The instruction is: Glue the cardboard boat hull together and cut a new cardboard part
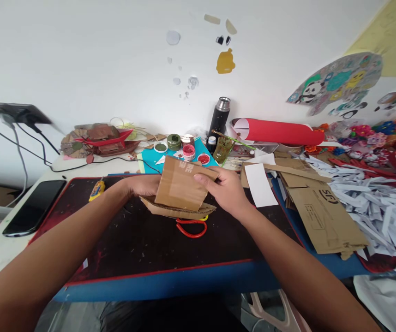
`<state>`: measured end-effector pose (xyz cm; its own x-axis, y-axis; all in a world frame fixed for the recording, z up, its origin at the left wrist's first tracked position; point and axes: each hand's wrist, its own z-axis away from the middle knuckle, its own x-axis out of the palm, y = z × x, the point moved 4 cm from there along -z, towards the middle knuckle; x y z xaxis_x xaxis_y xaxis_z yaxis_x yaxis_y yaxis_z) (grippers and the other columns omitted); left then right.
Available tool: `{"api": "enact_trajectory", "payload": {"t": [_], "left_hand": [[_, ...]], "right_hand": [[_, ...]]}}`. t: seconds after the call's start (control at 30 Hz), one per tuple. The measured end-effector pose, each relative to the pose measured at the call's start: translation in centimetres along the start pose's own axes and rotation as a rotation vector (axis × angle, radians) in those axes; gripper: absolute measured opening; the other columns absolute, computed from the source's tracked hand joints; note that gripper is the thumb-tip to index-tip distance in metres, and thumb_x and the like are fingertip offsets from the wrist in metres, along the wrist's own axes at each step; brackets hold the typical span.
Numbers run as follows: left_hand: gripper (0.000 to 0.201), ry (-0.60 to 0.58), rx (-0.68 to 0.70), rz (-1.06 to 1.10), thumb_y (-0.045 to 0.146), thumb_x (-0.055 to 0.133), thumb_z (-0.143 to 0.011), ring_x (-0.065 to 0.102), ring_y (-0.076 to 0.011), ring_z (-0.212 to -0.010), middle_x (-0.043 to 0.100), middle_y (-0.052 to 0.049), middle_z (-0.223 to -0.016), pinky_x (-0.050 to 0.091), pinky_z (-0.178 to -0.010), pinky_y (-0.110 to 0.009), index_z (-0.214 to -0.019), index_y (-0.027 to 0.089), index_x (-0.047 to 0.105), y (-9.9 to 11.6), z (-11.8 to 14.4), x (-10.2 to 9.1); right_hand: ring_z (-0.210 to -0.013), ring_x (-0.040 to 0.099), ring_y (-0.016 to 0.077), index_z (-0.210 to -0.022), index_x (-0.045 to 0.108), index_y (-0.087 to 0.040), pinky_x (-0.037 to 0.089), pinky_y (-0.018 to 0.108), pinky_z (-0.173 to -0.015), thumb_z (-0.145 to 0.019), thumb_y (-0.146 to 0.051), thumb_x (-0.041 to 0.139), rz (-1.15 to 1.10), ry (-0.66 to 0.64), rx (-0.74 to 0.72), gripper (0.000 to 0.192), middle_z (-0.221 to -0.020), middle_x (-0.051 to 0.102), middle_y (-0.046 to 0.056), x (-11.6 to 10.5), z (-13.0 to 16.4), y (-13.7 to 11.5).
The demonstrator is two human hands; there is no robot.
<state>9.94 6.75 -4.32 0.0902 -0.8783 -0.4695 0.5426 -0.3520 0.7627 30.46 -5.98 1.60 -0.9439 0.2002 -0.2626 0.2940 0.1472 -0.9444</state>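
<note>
My right hand [229,191] pinches a flat, squarish cardboard piece [180,184] at its right edge, thumb on the near face. This piece stands tilted against a boat-shaped cardboard piece [170,211] with pointed ends; its lower edge lies inside or behind the near side, which I cannot tell. At the boat shape's left end, my left hand [145,185] grips it, the fingers mostly hidden behind the cardboard. Below them, the red handle of a pair of scissors [193,235] shows on the dark mat [129,249]; its blades are covered.
A yellow cutter [97,190] and phone [33,207] lie left. Open paint jars [189,152], a cup of murky water [223,150] and a flask [219,117] stand behind. Cardboard sheets [317,212] and white paper strips [374,198] are right; a red model boat [104,138] sits back left.
</note>
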Motion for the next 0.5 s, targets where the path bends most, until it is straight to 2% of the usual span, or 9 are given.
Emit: {"api": "enact_trajectory", "payload": {"t": [0.1, 0.17, 0.2, 0.27, 0.33, 0.43, 0.5], "left_hand": [[0.053, -0.039, -0.027, -0.034, 0.061, 0.074, -0.076, 0.071, -0.0314, -0.113, 0.082, -0.006, -0.116, 0.056, -0.097, -0.034, -0.112, 0.022, 0.082, 0.4, 0.9, -0.5], [0.044, -0.049, -0.045, -0.039, 0.057, 0.069, -0.083, 0.073, -0.0276, -0.101, 0.083, -0.005, -0.108, 0.056, -0.087, -0.029, -0.106, 0.022, 0.084, 0.6, 1.9, -1.2], [0.042, 0.002, -0.046, -0.045, 0.056, 0.068, -0.084, 0.073, -0.0257, -0.095, 0.082, -0.004, -0.104, 0.054, -0.083, -0.027, -0.103, 0.022, 0.084, 0.6, 2.4, -1.8], [0.041, 0.197, -0.071, -0.096, 0.057, 0.066, -0.085, 0.071, -0.0237, -0.085, 0.081, -0.002, -0.094, 0.052, -0.075, -0.025, -0.100, 0.024, 0.084, 0.4, 3.5, -3.2], [0.045, 0.415, -0.129, -0.137, 0.059, 0.065, -0.083, 0.070, -0.0243, -0.081, 0.080, -0.002, -0.089, 0.051, -0.070, -0.026, -0.106, 0.025, 0.083, -0.2, 4.6, -4.5], [0.053, 0.667, -0.214, -0.139, 0.057, 0.064, -0.081, 0.073, -0.0281, -0.089, 0.083, -0.004, -0.097, 0.053, -0.074, -0.029, -0.120, 0.024, 0.078, -1.6, 5.3, -5.5], [0.056, 0.747, -0.254, -0.147, 0.053, 0.064, -0.081, 0.074, -0.0301, -0.094, 0.083, -0.008, -0.104, 0.054, -0.079, -0.032, -0.124, 0.021, 0.075, -2.6, 5.1, -5.6]], "right_hand": [[-0.053, 0.055, 0.0139, -0.086, 0.077, -0.020, 0.043, 0.026, -0.048, -0.085, -0.063, 0.079, -0.181, 0.239, 0.105, 0.043, -0.063, 0.065, -0.002, -1.5, -0.3, 1.1], [-0.044, 0.043, 0.0108, -0.078, 0.070, -0.021, 0.033, 0.025, -0.040, -0.079, -0.068, 0.081, -0.290, 0.394, 0.183, 0.049, -0.054, 0.053, -0.005, -2.7, -0.2, 2.1], [-0.043, 0.039, 0.0100, -0.075, 0.067, -0.021, 0.029, 0.025, -0.038, -0.076, -0.069, 0.083, -0.333, 0.461, 0.214, 0.051, -0.053, 0.050, -0.006, -3.2, 0.1, 2.6], [-0.044, 0.039, 0.0107, -0.078, 0.066, -0.022, 0.028, 0.025, -0.038, -0.073, -0.068, 0.085, -0.380, 0.523, 0.279, 0.050, -0.053, 0.050, -0.006, -4.0, 0.8, 3.8], [-0.051, 0.051, 0.0144, -0.088, 0.071, -0.020, 0.035, 0.025, -0.041, -0.071, -0.067, 0.086, -0.392, 0.551, 0.346, 0.052, -0.063, 0.062, -0.002, -4.2, 1.9, 4.9], [-0.057, 0.060, 0.0175, -0.099, 0.075, -0.018, 0.042, 0.025, -0.042, -0.064, -0.067, 0.091, -0.457, 0.557, 0.464, 0.062, -0.074, 0.071, 0.002, -3.5, 4.0, 6.4], [-0.055, 0.061, 0.0162, -0.100, 0.076, -0.018, 0.045, 0.025, -0.042, -0.060, -0.065, 0.094, -0.496, 0.524, 0.531, 0.065, -0.076, 0.073, 0.002, -2.5, 5.1, 7.2]]}}
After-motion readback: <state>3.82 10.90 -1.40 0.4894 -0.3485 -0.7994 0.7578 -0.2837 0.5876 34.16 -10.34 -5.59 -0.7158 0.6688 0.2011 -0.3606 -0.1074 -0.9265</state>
